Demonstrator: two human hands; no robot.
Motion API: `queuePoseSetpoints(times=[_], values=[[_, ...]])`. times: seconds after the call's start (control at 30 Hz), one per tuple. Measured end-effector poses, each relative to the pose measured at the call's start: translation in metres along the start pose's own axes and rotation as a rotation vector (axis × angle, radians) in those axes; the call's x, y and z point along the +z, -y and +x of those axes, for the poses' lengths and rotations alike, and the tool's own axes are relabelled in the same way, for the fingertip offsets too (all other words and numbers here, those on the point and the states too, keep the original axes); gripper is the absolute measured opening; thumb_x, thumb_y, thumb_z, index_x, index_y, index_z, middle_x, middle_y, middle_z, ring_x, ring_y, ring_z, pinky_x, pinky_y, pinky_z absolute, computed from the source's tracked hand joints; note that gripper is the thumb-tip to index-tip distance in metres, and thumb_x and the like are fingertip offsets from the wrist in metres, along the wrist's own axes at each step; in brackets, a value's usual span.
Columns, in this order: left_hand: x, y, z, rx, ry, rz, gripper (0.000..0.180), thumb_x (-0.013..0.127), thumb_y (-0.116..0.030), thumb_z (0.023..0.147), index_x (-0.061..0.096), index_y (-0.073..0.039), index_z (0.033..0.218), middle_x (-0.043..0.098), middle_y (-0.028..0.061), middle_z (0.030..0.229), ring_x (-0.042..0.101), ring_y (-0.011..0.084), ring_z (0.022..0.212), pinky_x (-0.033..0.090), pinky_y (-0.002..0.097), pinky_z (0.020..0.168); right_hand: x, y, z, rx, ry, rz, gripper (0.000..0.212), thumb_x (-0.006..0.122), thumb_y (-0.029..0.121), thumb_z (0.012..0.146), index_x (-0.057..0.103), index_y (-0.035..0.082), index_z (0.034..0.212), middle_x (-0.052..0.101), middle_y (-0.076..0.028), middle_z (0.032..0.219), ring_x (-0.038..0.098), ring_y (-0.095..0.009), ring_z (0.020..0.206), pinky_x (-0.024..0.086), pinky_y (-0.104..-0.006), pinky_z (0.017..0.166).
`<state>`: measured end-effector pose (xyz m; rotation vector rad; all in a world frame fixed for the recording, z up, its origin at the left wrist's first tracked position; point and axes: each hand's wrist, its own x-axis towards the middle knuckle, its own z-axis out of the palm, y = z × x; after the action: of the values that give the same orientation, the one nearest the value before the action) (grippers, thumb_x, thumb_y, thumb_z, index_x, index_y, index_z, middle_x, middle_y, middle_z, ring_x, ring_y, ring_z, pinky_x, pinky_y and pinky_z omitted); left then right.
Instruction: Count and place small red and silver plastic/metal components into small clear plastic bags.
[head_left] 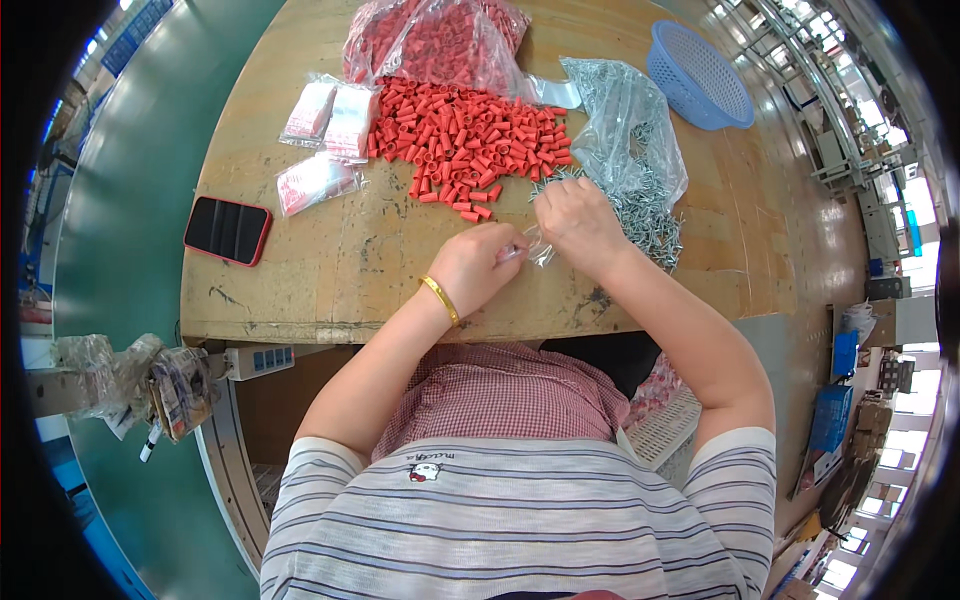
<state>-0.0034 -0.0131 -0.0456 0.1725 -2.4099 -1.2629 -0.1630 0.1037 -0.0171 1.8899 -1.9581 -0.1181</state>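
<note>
My left hand (472, 265), with a yellow bangle at the wrist, is closed on a small clear plastic bag (540, 247) whose end sticks out toward my right hand. My right hand (578, 222) is curled at the near left edge of a heap of silvery screws (652, 232). Its fingertips point down into them, and whatever they pinch is hidden. Beyond both hands lies a wide pile of small red hollow plastic plugs (465, 140), a few of them loose at its near side.
A large clear bag of red plugs (430, 40) lies behind the pile. Over the screws rests another clear bag (625, 115). A blue basket (700, 75) stands far right. Several small filled bags (318, 183) and a phone (228, 230) lie left on the wooden table (340, 270).
</note>
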Motion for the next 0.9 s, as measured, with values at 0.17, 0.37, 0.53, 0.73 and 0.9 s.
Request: queuePoseSetpoints(times=[0.17, 0.37, 0.53, 0.73, 0.9], values=[[0.001, 0.002, 0.001, 0.022, 0.021, -0.008, 0.012, 0.066, -0.012, 0.081, 0.064, -0.005, 0.092, 0.060, 0.0114, 0.076, 0.059, 0.0265, 0.066, 0.049, 0.0347, 0.064, 0.006, -0.016, -0.011, 0.137, -0.096, 0.212, 0.008, 0.063, 0.011, 0.070, 0.057, 0.007, 0.073, 0.058, -0.007, 0.075, 0.060, -0.025, 0.075, 0.048, -0.0368, 0.072], [-0.001, 0.000, -0.005, 0.013, 0.033, 0.008, 0.012, 0.066, -0.012, 0.082, 0.065, -0.006, 0.092, 0.059, 0.0109, 0.075, 0.059, 0.0265, 0.068, 0.049, 0.0348, 0.065, -0.001, -0.017, -0.002, 0.260, -0.009, 0.373, 0.013, 0.068, 0.014, 0.073, 0.060, 0.004, 0.077, 0.060, -0.009, 0.079, 0.061, -0.027, 0.079, 0.048, -0.0392, 0.073], [0.003, 0.002, -0.006, 0.057, 0.006, 0.056, 0.012, 0.066, -0.013, 0.082, 0.066, -0.007, 0.092, 0.059, 0.0101, 0.075, 0.059, 0.0262, 0.068, 0.049, 0.0347, 0.065, 0.001, -0.015, 0.015, 0.200, 0.037, 0.328, 0.011, 0.067, 0.012, 0.072, 0.061, 0.005, 0.077, 0.060, -0.010, 0.080, 0.062, -0.027, 0.079, 0.048, -0.0392, 0.074], [0.001, 0.003, -0.006, 0.044, 0.020, 0.037, 0.013, 0.067, -0.014, 0.082, 0.066, -0.007, 0.092, 0.060, 0.0100, 0.076, 0.060, 0.0271, 0.069, 0.049, 0.0349, 0.066, 0.002, -0.007, 0.027, -0.104, 0.105, -0.003, 0.007, 0.065, 0.011, 0.068, 0.062, 0.008, 0.073, 0.060, -0.010, 0.079, 0.062, -0.025, 0.074, 0.049, -0.0361, 0.070], [0.000, 0.001, -0.004, 0.046, 0.020, 0.035, 0.013, 0.067, -0.014, 0.081, 0.066, -0.006, 0.092, 0.061, 0.0104, 0.077, 0.060, 0.0273, 0.069, 0.049, 0.0348, 0.066, 0.002, -0.018, 0.004, 0.243, -0.049, 0.431, 0.006, 0.063, 0.007, 0.078, 0.060, 0.002, 0.080, 0.058, -0.005, 0.080, 0.061, -0.020, 0.076, 0.047, -0.0312, 0.068]])
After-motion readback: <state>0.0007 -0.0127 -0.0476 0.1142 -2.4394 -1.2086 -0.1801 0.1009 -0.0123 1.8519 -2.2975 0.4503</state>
